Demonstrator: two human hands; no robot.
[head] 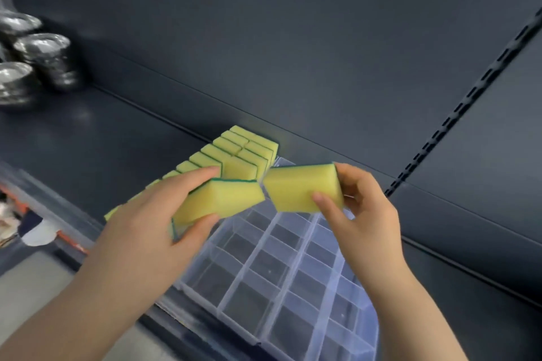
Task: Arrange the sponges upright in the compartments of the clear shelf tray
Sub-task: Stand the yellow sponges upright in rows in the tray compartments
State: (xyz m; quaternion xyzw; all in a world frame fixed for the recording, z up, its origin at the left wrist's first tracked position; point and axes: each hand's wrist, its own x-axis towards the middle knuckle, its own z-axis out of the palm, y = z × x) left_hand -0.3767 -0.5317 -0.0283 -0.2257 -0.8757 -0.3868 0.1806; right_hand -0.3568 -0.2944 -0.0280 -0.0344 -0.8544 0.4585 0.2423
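Your dark shelf (88,132) carries the clear tray (243,272) near its front edge; upright sponges (234,149) fill the tray's left column and far compartments. Metal bowls (38,58) stack at the shelf's far left. Above the tray, your left grip (140,223) pinches one sponge (223,199) lengthwise left-to-right; your right grip (363,208) pinches a second sponge (299,187), corners almost meeting.
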